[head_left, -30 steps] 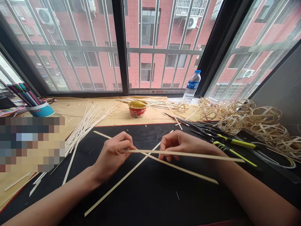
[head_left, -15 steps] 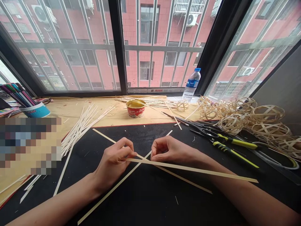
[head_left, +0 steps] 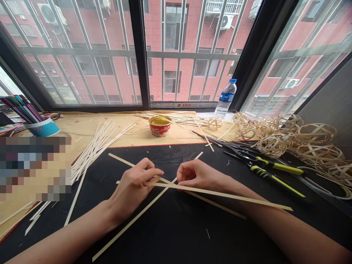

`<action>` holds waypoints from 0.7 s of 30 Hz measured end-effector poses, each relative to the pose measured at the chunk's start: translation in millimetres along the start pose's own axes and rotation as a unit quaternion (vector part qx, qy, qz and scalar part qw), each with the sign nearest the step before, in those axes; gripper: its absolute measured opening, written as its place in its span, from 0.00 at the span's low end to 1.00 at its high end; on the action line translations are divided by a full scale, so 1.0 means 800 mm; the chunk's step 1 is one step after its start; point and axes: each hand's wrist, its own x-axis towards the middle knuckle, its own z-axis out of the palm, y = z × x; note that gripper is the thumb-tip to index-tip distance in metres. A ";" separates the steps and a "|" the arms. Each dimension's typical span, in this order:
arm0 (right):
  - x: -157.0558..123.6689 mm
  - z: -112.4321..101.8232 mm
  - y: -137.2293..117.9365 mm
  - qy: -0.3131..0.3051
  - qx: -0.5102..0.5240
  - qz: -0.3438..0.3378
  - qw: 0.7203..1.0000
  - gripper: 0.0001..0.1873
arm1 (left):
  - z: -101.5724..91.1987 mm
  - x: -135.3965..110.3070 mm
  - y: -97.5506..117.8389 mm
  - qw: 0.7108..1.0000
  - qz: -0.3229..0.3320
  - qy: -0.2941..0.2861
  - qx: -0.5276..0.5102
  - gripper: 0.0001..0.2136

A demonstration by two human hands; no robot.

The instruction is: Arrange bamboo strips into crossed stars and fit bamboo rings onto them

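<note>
Three pale, flat bamboo strips cross between my hands above a black mat (head_left: 192,242). My left hand (head_left: 137,183) is closed on the top strip (head_left: 231,195), near its left end, with the index finger lifted slightly. Another strip (head_left: 121,160) slants from upper left under that hand toward lower right. The third strip (head_left: 129,221) runs from lower left up past the crossing to behind my right hand (head_left: 196,174). That hand's thumb and forefinger are pinched together at the crossing, on the strips; its other fingers are curled. The exact contact at its fingertips is partly hidden.
Loose strips (head_left: 93,150) lie at left, near a blue cup of pens (head_left: 44,127). A red tin (head_left: 159,128) and water bottle (head_left: 227,97) stand at the back. Pliers (head_left: 277,179) lie at right, below woven bamboo balls (head_left: 316,134).
The top strip has shifted left through my left hand, its short end now showing beyond the hand. The left index finger has lifted and straightened. My right hand has stayed nearly still.
</note>
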 end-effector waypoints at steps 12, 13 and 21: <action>-0.018 -0.017 -0.018 0.093 -0.027 -0.095 0.991 0.21 | -0.022 0.011 0.006 0.983 -0.134 -0.116 -0.045 0.19; -0.019 -0.015 -0.020 0.070 0.013 -0.106 0.992 0.26 | -0.021 0.009 0.005 0.983 -0.120 -0.138 -0.037 0.20; -0.025 -0.024 -0.031 0.281 0.085 -0.302 0.907 0.15 | -0.021 0.006 0.002 0.994 -0.020 0.063 0.087 0.26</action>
